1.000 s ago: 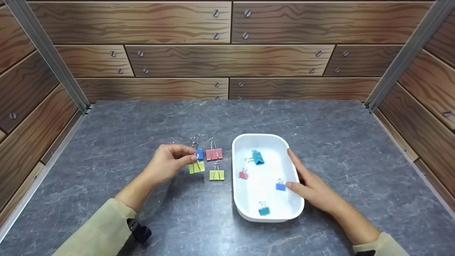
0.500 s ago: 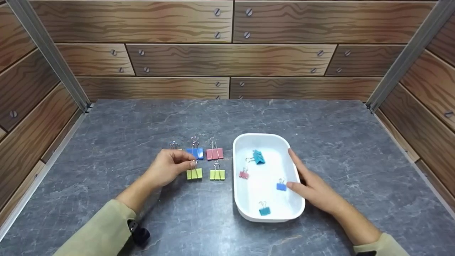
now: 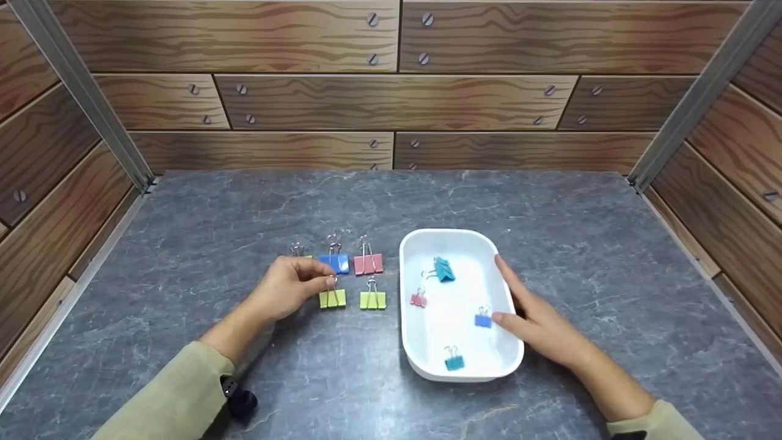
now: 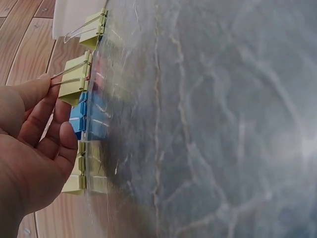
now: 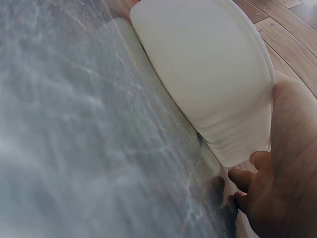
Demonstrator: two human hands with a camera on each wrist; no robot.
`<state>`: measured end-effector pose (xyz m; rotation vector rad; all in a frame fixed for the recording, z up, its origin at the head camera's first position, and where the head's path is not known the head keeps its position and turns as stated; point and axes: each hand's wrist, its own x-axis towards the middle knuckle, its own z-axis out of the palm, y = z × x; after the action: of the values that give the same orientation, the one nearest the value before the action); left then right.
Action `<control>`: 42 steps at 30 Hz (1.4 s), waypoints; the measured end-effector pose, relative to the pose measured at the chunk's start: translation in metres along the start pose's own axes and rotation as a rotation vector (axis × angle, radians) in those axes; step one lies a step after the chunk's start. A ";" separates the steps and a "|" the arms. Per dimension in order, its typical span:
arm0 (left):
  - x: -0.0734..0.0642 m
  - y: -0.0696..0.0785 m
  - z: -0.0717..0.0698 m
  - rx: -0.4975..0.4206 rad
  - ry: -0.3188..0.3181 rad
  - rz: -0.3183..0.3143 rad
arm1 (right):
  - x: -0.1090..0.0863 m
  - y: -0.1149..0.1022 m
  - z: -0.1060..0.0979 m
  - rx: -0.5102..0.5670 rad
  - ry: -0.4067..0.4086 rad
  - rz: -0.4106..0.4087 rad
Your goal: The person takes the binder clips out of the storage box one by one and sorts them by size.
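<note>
My left hand [image 3: 287, 290] pinches the wire handle of a yellow binder clip [image 3: 332, 299] between thumb and index finger. In the left wrist view that clip [image 4: 74, 74] stands upright at the tabletop, other fingers loosely bent below it. Around it are a blue binder clip [image 3: 335, 264], a red one [image 3: 368, 264] and a second yellow one [image 3: 372, 300]. Another yellow clip [image 3: 308, 258] is mostly hidden behind the hand. My right hand [image 3: 544, 327] holds the right side of a white plastic bin [image 3: 449, 327], thumb over the rim, fingers outside.
Inside the bin lie a large teal clip [image 3: 444, 270], a small red clip [image 3: 418, 300], a small blue clip [image 3: 482, 321] and a smaller teal clip [image 3: 454, 363]. Wood-patterned panels [image 3: 391, 101] wall in the grey marbled table [image 3: 330, 379].
My left hand has brought the yellow clip slightly left and toward me, from overlapping the blue clip into line with the other front yellow clip. The right hand and bin have stayed put.
</note>
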<state>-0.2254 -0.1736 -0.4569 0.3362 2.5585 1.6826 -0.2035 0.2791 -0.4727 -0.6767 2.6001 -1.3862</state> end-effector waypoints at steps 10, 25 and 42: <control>0.000 -0.004 0.004 -0.001 -0.012 0.029 | 0.000 -0.002 0.000 0.038 -0.015 0.008; 0.002 -0.008 0.007 -0.011 0.005 0.017 | -0.002 0.000 0.000 0.033 -0.002 -0.017; 0.004 0.004 -0.006 -0.027 0.070 0.028 | 0.000 -0.003 0.000 0.052 -0.010 0.027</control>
<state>-0.2297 -0.1762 -0.4506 0.3179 2.5892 1.7679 -0.2023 0.2778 -0.4705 -0.6377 2.5463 -1.4334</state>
